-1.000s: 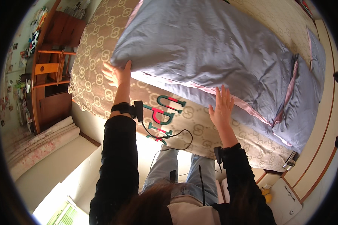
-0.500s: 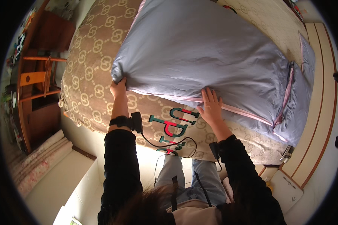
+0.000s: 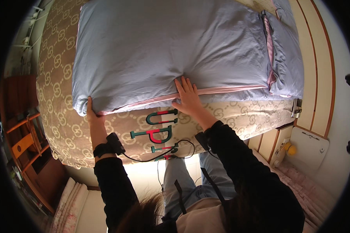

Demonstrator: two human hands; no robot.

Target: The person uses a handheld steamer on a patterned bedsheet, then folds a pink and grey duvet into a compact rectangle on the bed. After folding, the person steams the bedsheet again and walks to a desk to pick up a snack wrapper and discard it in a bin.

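A smooth grey-blue fabric quilt (image 3: 151, 50) with pink trim (image 3: 230, 89) lies folded in layers on a brown-and-beige patterned bed cover (image 3: 55, 81), filling the upper middle of the frame. Creases fan from near its lower edge; toward its right end a pink-edged fold (image 3: 270, 54) runs crosswise.

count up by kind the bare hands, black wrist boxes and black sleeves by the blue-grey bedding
Bare hands at the blue-grey bedding: 2 (left hand, right hand)
Black wrist boxes: 2 (left box, right box)
Black sleeves: 2 (left sleeve, right sleeve)
Total: 6
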